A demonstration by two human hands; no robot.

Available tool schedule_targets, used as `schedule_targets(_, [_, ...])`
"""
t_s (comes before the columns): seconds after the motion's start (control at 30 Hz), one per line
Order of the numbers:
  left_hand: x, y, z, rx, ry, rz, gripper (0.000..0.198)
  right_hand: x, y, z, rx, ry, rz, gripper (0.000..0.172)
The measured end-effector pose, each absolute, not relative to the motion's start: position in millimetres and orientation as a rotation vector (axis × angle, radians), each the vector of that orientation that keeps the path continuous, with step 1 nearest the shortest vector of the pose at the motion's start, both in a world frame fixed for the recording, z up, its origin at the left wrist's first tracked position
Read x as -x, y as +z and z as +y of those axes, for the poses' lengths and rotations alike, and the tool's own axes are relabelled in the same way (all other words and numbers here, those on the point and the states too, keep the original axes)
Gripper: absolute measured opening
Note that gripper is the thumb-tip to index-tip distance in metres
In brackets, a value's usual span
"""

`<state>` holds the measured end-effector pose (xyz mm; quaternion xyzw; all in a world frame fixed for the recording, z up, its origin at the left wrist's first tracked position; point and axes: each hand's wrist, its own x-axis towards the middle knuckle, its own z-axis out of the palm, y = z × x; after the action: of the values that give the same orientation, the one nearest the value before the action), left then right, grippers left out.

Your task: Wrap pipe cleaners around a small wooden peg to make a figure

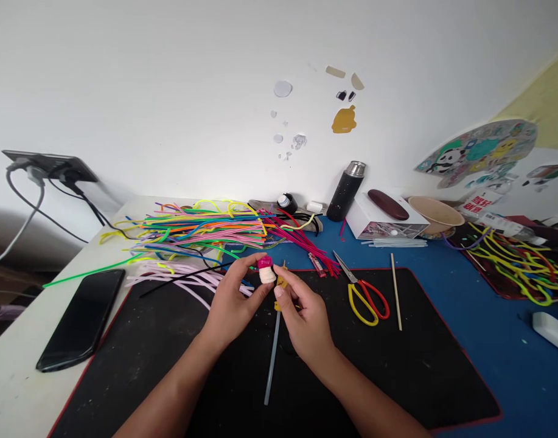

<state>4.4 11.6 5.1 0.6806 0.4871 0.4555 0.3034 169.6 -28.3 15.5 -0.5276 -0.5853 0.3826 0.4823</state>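
A small rolled piece, bright pink on top (pixel 265 263) and cream below (pixel 267 276), is held up over the black mat. Finger and thumb of my left hand (pixel 230 307) grip it from the left. My right hand (pixel 306 310) meets it from the right, its index fingertip against the piece and the thumb just below. A tiny dark bit shows by that fingertip. Partly hidden behind my right fingers is a yellow fuzzy item (pixel 281 283). A translucent glue stick (pixel 272 362) extends below it. One black pipe cleaner (pixel 182 281) reaches leftward from behind my left hand.
Many coloured pipe cleaners (pixel 205 228) lie along the back. Scissors (pixel 363 298) and a wooden stick (pixel 396 292) rest right on the mat (pixel 397 377). A phone (pixel 82 319) lies left. Behind stand a black flask (pixel 346 191), a white box (pixel 370 222) and a bowl (pixel 436 213).
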Motion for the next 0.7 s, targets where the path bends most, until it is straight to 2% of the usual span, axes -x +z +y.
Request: schedule_targets(0.7, [-6.8, 5.0, 9.9, -2.143, 1.284, 1.387, 0.038, -164.9, 10.7, -30.7, 1.329, 0.915, -1.483, 0.051])
